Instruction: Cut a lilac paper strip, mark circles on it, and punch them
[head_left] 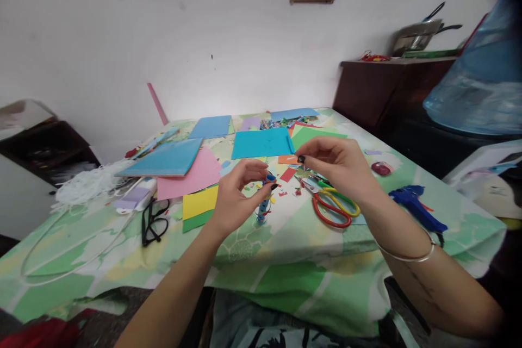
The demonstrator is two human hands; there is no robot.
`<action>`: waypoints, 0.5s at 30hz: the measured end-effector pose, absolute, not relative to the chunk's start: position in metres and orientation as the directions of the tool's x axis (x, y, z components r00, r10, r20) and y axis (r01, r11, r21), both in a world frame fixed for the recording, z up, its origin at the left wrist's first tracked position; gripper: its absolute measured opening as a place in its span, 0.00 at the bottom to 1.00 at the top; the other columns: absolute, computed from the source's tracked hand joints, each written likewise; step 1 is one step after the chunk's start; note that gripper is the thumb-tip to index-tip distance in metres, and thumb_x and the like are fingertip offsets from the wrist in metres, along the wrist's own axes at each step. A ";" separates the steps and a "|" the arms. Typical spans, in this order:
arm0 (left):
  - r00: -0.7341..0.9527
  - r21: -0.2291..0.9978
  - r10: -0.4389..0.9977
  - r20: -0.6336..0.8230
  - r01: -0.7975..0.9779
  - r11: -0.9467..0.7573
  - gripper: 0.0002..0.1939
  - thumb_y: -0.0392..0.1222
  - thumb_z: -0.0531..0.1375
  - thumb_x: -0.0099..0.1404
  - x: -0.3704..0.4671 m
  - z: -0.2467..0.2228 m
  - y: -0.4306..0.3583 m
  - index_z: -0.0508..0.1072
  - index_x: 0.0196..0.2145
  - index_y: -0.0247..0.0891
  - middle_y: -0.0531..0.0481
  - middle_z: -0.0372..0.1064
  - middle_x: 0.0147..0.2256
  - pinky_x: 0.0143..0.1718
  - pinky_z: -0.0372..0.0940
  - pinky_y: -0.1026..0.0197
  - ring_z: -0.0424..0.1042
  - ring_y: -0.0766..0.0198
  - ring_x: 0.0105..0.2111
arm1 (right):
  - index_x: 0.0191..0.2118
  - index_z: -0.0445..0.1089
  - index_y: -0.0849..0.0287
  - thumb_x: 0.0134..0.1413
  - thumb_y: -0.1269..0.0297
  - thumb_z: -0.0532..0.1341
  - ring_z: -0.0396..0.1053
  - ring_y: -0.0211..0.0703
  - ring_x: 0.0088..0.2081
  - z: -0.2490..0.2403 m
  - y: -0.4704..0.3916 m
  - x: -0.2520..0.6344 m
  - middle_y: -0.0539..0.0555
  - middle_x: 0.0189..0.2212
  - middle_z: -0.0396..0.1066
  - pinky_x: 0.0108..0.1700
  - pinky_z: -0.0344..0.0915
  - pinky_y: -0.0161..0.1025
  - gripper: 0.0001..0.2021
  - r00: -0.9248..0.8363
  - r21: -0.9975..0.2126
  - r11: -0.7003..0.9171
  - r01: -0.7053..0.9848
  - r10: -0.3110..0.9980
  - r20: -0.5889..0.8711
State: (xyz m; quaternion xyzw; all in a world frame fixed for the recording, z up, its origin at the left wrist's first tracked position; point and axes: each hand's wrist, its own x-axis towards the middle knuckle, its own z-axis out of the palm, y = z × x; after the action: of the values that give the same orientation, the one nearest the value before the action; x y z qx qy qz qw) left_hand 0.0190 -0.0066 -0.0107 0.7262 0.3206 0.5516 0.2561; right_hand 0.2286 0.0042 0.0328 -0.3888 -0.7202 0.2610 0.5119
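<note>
A thin blue paper tube [264,207] with dark spots and small attached bits stands upright at the middle of the table. Around its upper end curve the thumb and fingers of my left hand [240,196]. To the right and a little higher, my right hand [336,166] is raised with thumb and index finger pinched together; what they hold, if anything, is too small to make out. Below my right hand lie scissors with red and yellow handles [332,217]. Small colored paper scraps [281,193] are scattered beside the tube.
Turquoise paper [261,143] lies behind my hands. At the left are a blue pad [163,157], pink paper [191,174], yellow paper [199,204] and black glasses [154,222]. A blue glue gun [418,207] rests at the right, with a red roll [381,168] behind it.
</note>
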 end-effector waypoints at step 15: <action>0.298 0.522 0.667 0.683 0.440 -0.731 0.09 0.36 0.63 0.58 0.004 -0.018 -0.011 0.71 0.39 0.38 0.48 0.73 0.35 0.40 0.70 0.59 0.73 0.64 0.35 | 0.40 0.72 0.59 0.52 0.68 0.56 0.71 0.46 0.41 -0.058 0.040 0.238 0.56 0.40 0.75 0.43 0.64 0.41 0.11 -0.251 -0.485 0.415 0.770 0.895 0.368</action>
State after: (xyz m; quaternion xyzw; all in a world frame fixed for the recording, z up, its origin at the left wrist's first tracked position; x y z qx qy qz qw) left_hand 0.0035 -0.0112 -0.0175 0.7970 0.3471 0.4800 0.1182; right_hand 0.2384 0.0402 -0.0582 -0.5311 -0.7841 0.1030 0.3042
